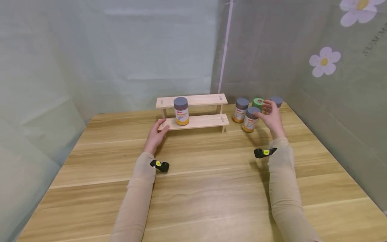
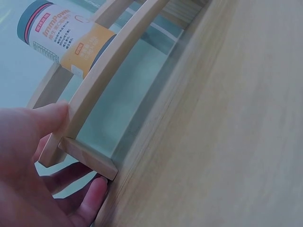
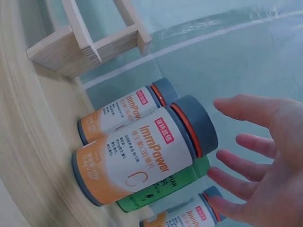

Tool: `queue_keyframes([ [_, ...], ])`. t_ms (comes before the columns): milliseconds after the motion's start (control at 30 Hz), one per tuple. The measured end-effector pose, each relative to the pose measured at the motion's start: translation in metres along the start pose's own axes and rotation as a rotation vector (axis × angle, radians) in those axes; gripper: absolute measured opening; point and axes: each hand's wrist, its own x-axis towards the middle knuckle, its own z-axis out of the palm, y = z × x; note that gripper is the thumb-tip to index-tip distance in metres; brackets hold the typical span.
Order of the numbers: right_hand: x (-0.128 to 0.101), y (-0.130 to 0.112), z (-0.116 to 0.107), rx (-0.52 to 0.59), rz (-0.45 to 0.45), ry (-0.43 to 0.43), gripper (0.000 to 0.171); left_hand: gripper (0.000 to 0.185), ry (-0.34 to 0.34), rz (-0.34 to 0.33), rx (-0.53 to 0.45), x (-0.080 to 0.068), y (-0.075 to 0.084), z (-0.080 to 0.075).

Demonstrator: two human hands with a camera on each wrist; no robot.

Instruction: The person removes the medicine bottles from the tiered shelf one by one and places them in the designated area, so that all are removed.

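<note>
My left hand (image 1: 155, 135) grips the left end of a two-step wooden shelf (image 1: 207, 121), thumb along the lower board's edge and fingers around the end by its leg. On that lower board stands a vitamin bottle (image 1: 181, 113) with a grey-blue cap, white label and orange base. At the right, my right hand (image 3: 267, 161) reaches over a group of bottles with fingers spread. Closest to it is the front vitamin bottle (image 3: 147, 156); in the right wrist view a gap shows between its cap and the thumb.
Behind the front bottle stand another vitamin bottle (image 1: 241, 111), a green bottle (image 3: 163, 187) and one more grey-blue-capped bottle (image 1: 276, 100), partly hidden by the right hand. Cloth with printed flowers (image 1: 325, 62) borders the wooden table (image 1: 211, 195) at the back and sides.
</note>
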Motion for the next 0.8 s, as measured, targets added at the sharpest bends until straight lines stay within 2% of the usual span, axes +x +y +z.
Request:
queue_keyframes([
  [200, -0.003, -0.007, 0.000, -0.019, 0.011, 0.028, 0.072, 0.055, -0.002, -0.005, -0.001, 0.000, -0.002, 0.000],
  [333, -0.003, -0.010, 0.001, 0.017, 0.000, 0.030, 0.070, 0.055, -0.004, -0.005, -0.007, 0.000, -0.001, 0.000],
  [533, -0.002, -0.015, 0.006, 0.093, -0.038, 0.030, 0.065, 0.054, -0.005, -0.011, -0.019, 0.001, 0.000, 0.001],
  [800, -0.007, -0.030, 0.021, 0.134, -0.112, 0.093, 0.055, 0.054, 0.001, -0.013, -0.013, -0.001, -0.001, 0.001],
])
